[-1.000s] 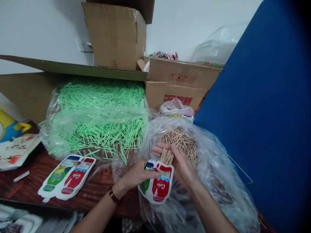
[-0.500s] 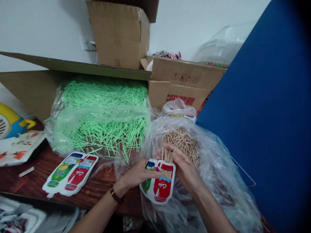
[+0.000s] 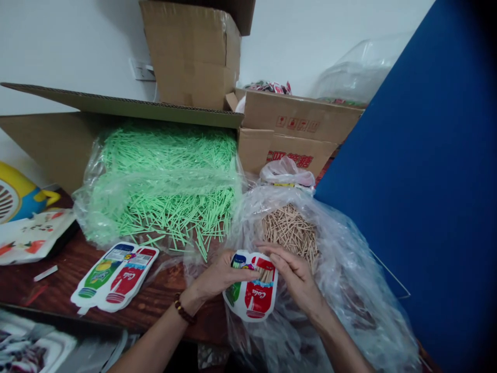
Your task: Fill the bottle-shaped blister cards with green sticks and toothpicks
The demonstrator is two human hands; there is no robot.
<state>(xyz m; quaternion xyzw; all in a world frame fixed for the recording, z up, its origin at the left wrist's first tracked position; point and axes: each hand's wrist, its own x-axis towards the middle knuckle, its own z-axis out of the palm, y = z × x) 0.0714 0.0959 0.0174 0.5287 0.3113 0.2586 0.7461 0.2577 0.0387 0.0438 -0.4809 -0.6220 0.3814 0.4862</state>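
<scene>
My left hand (image 3: 217,277) grips a white packet (image 3: 259,299) printed with green and red cola bottles, its thumb across the front. Thin brown sticks (image 3: 265,274) show through the packet's right window, and pale green sticks (image 3: 235,264) in the left one. Around the top right corner of the packet, my right hand (image 3: 293,274) is closed, fingers bent over the upper edge. Just behind it lies a heap of brown sticks (image 3: 291,230) in a clear plastic bag (image 3: 341,259). Similar packets (image 3: 116,277) lie stacked on the table to the left.
Behind my left hand, a cardboard box (image 3: 46,140) on its side spills bright green sticks (image 3: 174,202) from clear plastic. More boxes (image 3: 295,129) stand at the back. A blue panel (image 3: 419,181) borders the right. A yellow and blue object (image 3: 23,194) sits at far left on the dark wooden table (image 3: 174,305).
The brown sticks that stood up out of the packet's top now sit down inside it. My right hand has moved down and its fingers have curled over the packet's upper edge.
</scene>
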